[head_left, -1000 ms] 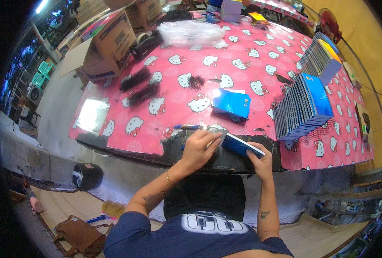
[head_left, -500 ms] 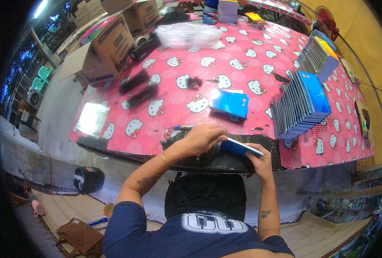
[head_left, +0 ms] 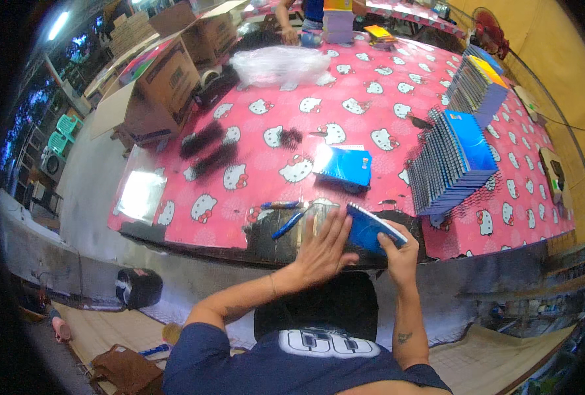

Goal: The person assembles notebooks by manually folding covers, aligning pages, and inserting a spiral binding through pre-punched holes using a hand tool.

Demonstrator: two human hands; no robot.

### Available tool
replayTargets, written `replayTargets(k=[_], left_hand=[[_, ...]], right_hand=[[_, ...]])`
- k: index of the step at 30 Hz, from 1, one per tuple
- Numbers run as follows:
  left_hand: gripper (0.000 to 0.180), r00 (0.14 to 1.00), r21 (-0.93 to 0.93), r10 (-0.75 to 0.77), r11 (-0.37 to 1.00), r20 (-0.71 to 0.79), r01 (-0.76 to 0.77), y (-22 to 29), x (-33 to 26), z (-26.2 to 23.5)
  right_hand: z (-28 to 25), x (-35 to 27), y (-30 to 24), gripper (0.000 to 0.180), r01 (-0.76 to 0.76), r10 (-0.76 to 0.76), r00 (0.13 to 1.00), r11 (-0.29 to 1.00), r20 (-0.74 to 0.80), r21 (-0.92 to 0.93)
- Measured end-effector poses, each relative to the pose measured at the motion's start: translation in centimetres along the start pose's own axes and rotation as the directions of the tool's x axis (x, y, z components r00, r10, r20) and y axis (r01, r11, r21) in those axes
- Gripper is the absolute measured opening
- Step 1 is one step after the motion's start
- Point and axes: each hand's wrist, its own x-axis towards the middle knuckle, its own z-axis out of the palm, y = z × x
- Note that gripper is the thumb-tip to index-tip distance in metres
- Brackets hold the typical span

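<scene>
A blue spiral notebook (head_left: 366, 236) is held tilted at the table's near edge. My right hand (head_left: 401, 251) grips its right end, the thumb on the blue cover. My left hand (head_left: 325, 242) lies flat with stretched fingers at the notebook's left end, slightly blurred. Left of that hand, a slim blue-handled tool (head_left: 287, 225) rests on the dark worn patch of the table. Behind it lies another slim blue item (head_left: 280, 205), its kind unclear. Just beyond my hands sit a few blue notebooks (head_left: 345, 166), slightly fanned.
A tall row of blue spiral notebooks (head_left: 460, 168) stands at right, with another stack (head_left: 480, 85) behind. Dark coil bundles (head_left: 207, 148) lie at left. Clear plastic bags (head_left: 279, 66), an open cardboard box (head_left: 154, 92) and another person's hand (head_left: 290, 35) are farther back.
My left hand has moved nearer and opened flat, uncovering the blue-handled tool. The notebook now shows more of its cover. Another person's arm has come into view at the far side.
</scene>
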Motion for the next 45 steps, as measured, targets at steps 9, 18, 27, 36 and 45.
replayTargets(k=[9,18,27,36,45], left_hand=[[0.028,0.993,-0.361,0.112,0.928,0.044,-0.089,-5.0,6.9,-4.3],[0.019,0.951,-0.634,0.208,0.773,0.228,-0.017,-6.2,8.0,-6.1],[0.019,0.935,-0.667,0.245,0.745,0.257,-0.011,-6.7,8.4,-6.1],[0.022,0.94,-0.657,0.224,0.754,0.256,-0.001,-6.9,7.8,-5.9],[0.021,0.964,-0.546,0.121,0.837,0.237,0.029,-5.8,6.6,-6.3]], right_hand=[[-1.0,-0.4,-1.7,0.025,0.059,-0.055,0.996,0.996,0.077,-0.062],[-1.6,-0.3,-2.6,0.023,0.114,-0.086,0.981,0.981,0.175,-0.157],[-2.0,-0.3,-2.7,0.024,0.095,-0.07,0.979,0.987,0.19,-0.128],[-1.7,-0.2,-2.1,0.024,0.075,-0.054,0.975,0.993,0.216,-0.089],[-1.6,-0.3,-0.1,0.025,0.03,-0.023,0.979,0.999,0.201,-0.029]])
